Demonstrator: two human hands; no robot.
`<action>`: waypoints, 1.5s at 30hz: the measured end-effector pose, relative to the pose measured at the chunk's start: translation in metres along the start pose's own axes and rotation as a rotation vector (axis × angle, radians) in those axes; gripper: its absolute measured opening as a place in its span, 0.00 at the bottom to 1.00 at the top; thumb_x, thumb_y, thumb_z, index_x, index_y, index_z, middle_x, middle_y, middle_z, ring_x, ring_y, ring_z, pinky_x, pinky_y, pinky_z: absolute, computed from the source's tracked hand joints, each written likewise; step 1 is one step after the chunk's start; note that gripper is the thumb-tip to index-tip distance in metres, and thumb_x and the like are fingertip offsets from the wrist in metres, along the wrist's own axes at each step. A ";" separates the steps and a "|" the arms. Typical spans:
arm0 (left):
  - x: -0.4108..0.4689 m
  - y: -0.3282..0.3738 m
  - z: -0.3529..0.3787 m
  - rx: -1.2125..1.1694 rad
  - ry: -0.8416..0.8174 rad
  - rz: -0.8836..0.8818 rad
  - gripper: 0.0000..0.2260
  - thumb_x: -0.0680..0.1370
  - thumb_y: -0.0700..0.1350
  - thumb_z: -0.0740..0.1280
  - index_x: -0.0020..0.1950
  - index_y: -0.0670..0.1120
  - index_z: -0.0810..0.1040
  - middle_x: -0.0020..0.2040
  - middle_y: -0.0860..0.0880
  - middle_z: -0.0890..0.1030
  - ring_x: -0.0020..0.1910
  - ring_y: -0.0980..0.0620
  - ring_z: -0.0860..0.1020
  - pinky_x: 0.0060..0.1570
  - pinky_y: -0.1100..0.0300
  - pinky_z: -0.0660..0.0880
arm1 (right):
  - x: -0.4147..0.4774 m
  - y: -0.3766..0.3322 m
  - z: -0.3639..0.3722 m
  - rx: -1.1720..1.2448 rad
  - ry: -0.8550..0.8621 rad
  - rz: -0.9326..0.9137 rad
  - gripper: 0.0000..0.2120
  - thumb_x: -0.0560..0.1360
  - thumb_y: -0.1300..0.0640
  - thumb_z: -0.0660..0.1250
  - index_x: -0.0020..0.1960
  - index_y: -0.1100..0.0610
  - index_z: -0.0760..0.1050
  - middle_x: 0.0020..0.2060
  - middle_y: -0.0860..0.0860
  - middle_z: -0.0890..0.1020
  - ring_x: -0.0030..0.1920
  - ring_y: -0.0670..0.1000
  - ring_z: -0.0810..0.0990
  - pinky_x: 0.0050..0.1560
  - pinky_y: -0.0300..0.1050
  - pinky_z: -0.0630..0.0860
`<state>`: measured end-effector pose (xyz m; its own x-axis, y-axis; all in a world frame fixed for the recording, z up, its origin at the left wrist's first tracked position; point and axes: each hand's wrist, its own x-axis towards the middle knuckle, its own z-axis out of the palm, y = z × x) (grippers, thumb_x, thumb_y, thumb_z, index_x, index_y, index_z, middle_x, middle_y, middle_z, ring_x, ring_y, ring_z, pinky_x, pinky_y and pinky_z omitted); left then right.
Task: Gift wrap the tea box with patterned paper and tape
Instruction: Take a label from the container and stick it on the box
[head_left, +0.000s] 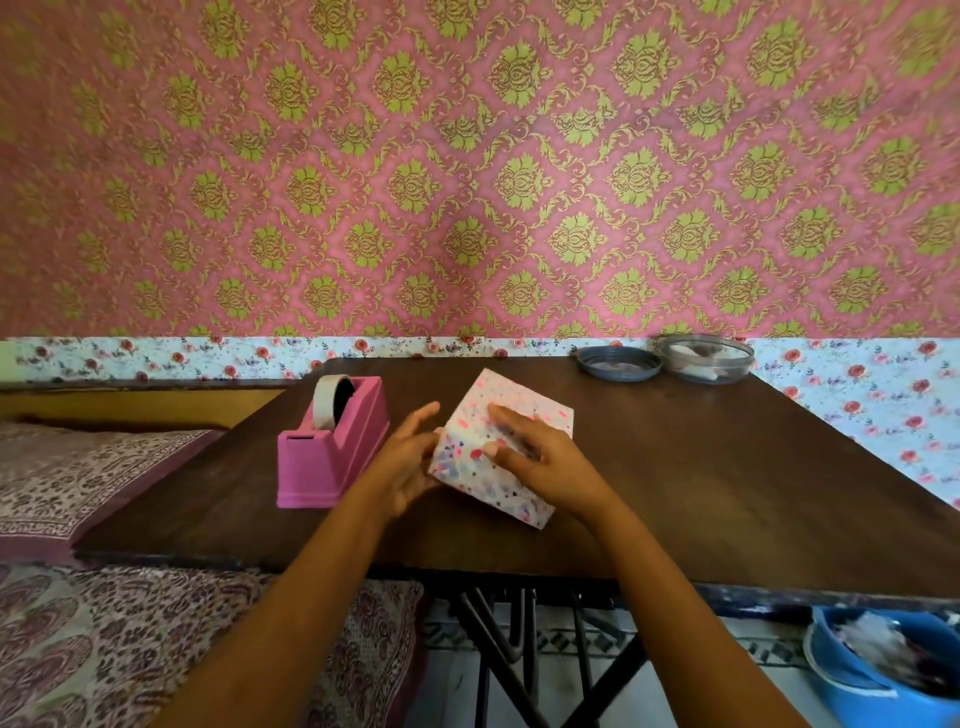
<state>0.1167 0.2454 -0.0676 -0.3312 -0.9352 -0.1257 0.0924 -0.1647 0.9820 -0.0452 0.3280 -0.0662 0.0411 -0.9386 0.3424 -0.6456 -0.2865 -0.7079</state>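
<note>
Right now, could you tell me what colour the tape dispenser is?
Pink, seen in the head view: the tape dispenser.

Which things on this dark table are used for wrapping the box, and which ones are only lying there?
For the job:
- box covered in white paper with pink and blue speckles, under both hands
- pink plastic tape dispenser with a roll of tape

Lying about:
- dark round lid
- clear round container
- blue plastic tub below the table

Both forearms are bare to the frame edge, with no sleeves, gloves, rings, watch or bracelets visible on the left hand (402, 460) or right hand (540, 457).
</note>
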 end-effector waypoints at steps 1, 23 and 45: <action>0.001 -0.003 0.000 0.051 0.022 0.001 0.16 0.81 0.39 0.56 0.68 0.48 0.68 0.56 0.45 0.78 0.46 0.49 0.79 0.41 0.53 0.79 | -0.002 0.004 -0.003 -0.075 0.036 0.042 0.26 0.78 0.49 0.61 0.74 0.52 0.60 0.74 0.49 0.60 0.75 0.51 0.54 0.74 0.48 0.51; 0.005 0.007 0.010 0.911 0.210 0.416 0.14 0.78 0.46 0.63 0.63 0.46 0.77 0.69 0.46 0.72 0.68 0.47 0.69 0.68 0.53 0.64 | -0.018 0.046 -0.016 0.384 0.126 0.381 0.28 0.77 0.40 0.55 0.73 0.51 0.60 0.72 0.48 0.65 0.73 0.51 0.62 0.71 0.46 0.59; 0.176 -0.011 0.334 1.099 -0.167 0.551 0.10 0.77 0.45 0.64 0.56 0.46 0.80 0.58 0.46 0.79 0.59 0.46 0.76 0.59 0.52 0.73 | -0.020 0.236 -0.220 -0.689 0.156 0.773 0.31 0.78 0.40 0.53 0.76 0.52 0.49 0.76 0.53 0.52 0.76 0.55 0.51 0.73 0.56 0.49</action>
<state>-0.2559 0.1871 -0.0535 -0.6208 -0.7317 0.2815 -0.5523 0.6630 0.5054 -0.3658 0.3218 -0.1045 -0.6355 -0.7701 0.0568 -0.7505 0.5987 -0.2798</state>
